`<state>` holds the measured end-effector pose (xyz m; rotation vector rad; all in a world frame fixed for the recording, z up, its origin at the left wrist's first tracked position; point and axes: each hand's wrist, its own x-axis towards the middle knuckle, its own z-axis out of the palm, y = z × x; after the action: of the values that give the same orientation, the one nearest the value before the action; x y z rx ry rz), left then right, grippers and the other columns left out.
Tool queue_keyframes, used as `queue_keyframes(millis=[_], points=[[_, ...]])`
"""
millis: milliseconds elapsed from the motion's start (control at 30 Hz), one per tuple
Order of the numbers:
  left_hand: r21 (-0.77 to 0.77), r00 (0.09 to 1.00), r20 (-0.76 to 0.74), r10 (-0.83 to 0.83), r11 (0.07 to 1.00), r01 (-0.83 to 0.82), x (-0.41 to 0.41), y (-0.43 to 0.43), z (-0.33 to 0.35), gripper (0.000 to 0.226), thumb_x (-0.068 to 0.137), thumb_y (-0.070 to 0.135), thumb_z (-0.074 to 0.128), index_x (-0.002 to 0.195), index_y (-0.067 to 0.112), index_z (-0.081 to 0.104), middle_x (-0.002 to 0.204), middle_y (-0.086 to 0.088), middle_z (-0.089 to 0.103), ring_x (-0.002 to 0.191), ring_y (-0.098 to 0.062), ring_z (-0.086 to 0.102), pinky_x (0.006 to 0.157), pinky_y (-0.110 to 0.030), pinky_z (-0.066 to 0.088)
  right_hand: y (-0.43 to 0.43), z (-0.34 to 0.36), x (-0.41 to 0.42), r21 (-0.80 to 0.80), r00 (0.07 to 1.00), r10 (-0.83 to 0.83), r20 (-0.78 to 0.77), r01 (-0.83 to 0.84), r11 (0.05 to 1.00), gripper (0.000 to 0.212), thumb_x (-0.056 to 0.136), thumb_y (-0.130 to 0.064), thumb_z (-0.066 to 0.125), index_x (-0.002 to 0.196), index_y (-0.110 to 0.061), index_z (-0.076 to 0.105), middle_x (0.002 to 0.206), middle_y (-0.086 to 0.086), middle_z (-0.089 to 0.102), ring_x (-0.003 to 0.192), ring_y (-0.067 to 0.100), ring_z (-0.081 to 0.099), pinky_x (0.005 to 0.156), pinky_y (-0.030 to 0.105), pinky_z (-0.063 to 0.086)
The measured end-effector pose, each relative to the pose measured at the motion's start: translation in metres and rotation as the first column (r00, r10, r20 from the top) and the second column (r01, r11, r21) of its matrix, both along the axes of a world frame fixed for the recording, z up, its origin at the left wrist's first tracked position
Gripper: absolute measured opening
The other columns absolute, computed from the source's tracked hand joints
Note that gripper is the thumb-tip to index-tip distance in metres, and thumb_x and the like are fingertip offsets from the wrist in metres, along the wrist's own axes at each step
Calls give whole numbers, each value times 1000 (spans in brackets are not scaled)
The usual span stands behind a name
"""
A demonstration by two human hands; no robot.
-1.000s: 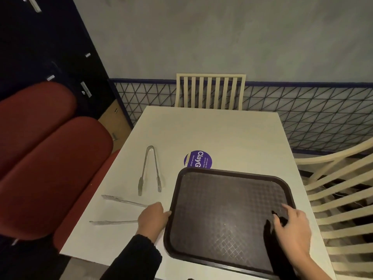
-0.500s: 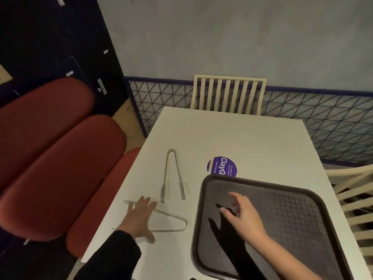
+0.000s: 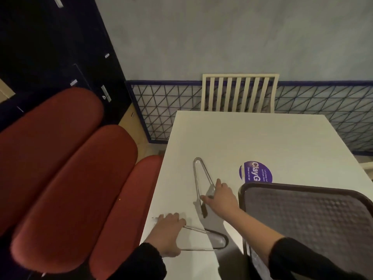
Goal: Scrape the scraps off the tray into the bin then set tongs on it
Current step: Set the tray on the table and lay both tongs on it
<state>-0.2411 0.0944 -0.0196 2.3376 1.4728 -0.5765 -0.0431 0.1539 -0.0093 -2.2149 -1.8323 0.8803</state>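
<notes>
A dark brown textured tray [image 3: 306, 229] lies on the white table [image 3: 262, 138] at the near right, with no scraps visible on it. Two metal tongs lie left of it. My right hand [image 3: 221, 199] reaches across the tray's left rim and grips the tip end of the far tongs [image 3: 198, 172], whose hinge points away from me. My left hand [image 3: 168, 236] spans both arms of the near tongs [image 3: 212, 238] at their tips, fingers curled over them; the hinge points toward the tray. No bin is in view.
A round purple sticker [image 3: 255, 171] sits just beyond the tray. A red cushioned bench [image 3: 66, 178] runs along the table's left edge. A cream slatted chair [image 3: 239, 93] stands at the far end before a blue lattice rail.
My right hand left the tray and moved left onto the far tongs. My left hand settled over the near tongs' arms. The view has swung left.
</notes>
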Motion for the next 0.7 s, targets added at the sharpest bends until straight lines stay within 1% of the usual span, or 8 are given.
queue_keyframes(millis=[133,233,300,367,433,500,600,700], points=[[-6,997,-16,69,998,-69,-33,-2,4,69,65,33,64,129,25,41,125,1,44,117,-21,43,100,-37,33,11,-10,-20,-76,997,-40,73,46,996,99,83,-61,52,149,-5,4,143,13,37,127,30,40,98,40,42],[-10,988,-35,148,989,-149,-55,-2,9,71,64,35,64,131,25,41,127,3,44,119,-19,43,99,-37,34,14,-13,-32,-144,988,-44,148,66,987,109,78,-64,57,149,-4,0,142,11,36,128,29,39,97,42,44],[-12,979,-49,198,980,-199,-66,-2,14,71,64,36,64,130,25,42,126,3,45,119,-20,44,97,-37,35,15,-17,-38,-140,979,-32,202,61,988,104,81,-54,58,148,-3,-2,141,11,36,128,28,38,96,43,47],[-29,963,-24,267,963,-268,-75,-1,17,70,62,38,64,128,25,43,124,3,46,118,-19,46,94,-36,37,15,-18,-39,-115,978,-40,206,65,991,94,85,-41,56,148,-1,-2,141,13,35,128,29,38,97,40,46],[-56,936,38,351,935,-349,-82,0,19,69,58,42,65,123,25,47,120,5,48,115,-17,49,92,-32,42,14,-17,-37,-113,984,-50,170,70,991,91,86,-34,57,148,0,-1,141,14,35,126,30,40,98,36,44],[-81,898,109,425,905,-419,-82,2,19,62,53,46,65,111,27,51,111,7,52,107,-15,53,87,-29,46,9,-12,-32,-119,992,-74,100,86,989,89,85,-31,60,147,-1,4,139,14,38,123,31,45,96,34,44],[-130,835,201,513,859,-496,-68,8,26,50,53,50,65,95,30,48,104,10,53,98,-11,56,80,-26,47,-3,2,-17,-103,987,-157,-40,152,983,84,80,-32,63,145,-6,17,134,14,44,115,31,53,84,32,45],[-195,753,296,587,809,-554,-39,16,36,46,55,52,69,87,25,50,89,11,56,81,-10,58,62,-24,43,-23,20,16,-21,958,-250,-142,250,968,80,77,-36,66,142,-10,27,132,12,46,112,29,56,80,32,45]])
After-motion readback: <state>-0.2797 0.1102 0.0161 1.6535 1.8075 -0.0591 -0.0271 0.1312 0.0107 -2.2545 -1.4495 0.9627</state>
